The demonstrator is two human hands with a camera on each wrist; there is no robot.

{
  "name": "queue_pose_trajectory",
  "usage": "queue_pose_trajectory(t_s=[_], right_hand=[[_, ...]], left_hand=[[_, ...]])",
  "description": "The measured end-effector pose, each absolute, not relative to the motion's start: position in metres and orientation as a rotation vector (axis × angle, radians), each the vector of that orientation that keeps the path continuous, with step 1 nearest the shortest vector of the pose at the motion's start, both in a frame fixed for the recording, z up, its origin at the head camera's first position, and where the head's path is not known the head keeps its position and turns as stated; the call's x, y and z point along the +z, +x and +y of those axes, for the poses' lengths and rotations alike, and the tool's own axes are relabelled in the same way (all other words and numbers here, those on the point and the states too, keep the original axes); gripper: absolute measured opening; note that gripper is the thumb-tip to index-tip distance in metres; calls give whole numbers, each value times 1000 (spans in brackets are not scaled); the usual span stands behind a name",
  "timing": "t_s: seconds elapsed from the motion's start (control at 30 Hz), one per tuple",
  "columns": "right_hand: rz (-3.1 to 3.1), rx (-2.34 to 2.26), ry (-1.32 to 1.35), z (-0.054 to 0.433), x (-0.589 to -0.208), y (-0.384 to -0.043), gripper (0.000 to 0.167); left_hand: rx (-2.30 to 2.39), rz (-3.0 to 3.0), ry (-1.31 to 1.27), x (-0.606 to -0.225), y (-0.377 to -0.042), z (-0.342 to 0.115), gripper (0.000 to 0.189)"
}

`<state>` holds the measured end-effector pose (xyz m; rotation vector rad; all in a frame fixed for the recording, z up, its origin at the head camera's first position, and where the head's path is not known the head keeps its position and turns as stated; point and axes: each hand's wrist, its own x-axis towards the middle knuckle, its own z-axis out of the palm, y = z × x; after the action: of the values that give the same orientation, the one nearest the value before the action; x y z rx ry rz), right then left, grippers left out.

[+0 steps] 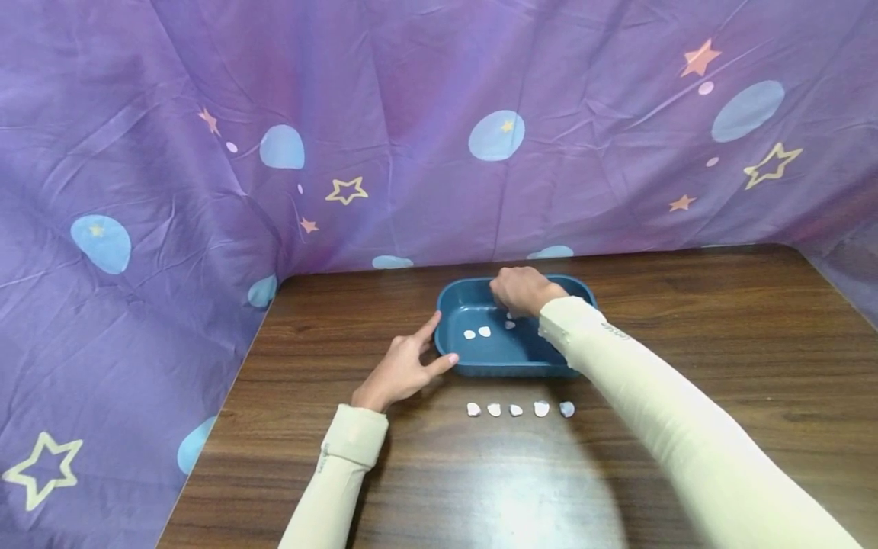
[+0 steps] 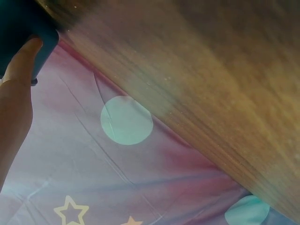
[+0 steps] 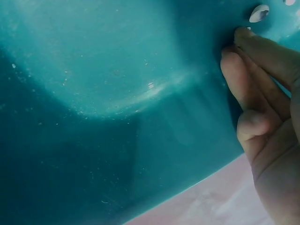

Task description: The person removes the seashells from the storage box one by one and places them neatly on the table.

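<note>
A blue plastic basin sits on the table. My left hand rests its spread, straight fingers and thumb against the basin's left end; one digit lies on the basin wall in the left wrist view. Inside the basin, my right hand has its fingers bent, thumb and fingertips together at the floor. A bit of white shell shows at those fingertips, mostly hidden. Close by lies a small seashell with a dark inside. Two more white shells lie toward the basin's left side.
In front of the basin, several small shells lie in a row on the brown wooden table. A purple curtain with stars and blue spots hangs behind the table and along its left side.
</note>
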<state>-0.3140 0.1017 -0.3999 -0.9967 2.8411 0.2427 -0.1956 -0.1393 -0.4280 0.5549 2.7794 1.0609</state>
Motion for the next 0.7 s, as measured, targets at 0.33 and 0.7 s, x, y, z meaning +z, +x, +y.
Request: queue_pose_trajectory(t_s=[0.33, 0.7], right_hand=[[2774, 154, -936, 103, -400, -314, 5], [2778, 99, -935, 107, -397, -316, 10]], left_hand=[[1063, 2774, 565, -428, -195, -140, 85], [1091, 2760, 576, -428, -196, -140, 85]])
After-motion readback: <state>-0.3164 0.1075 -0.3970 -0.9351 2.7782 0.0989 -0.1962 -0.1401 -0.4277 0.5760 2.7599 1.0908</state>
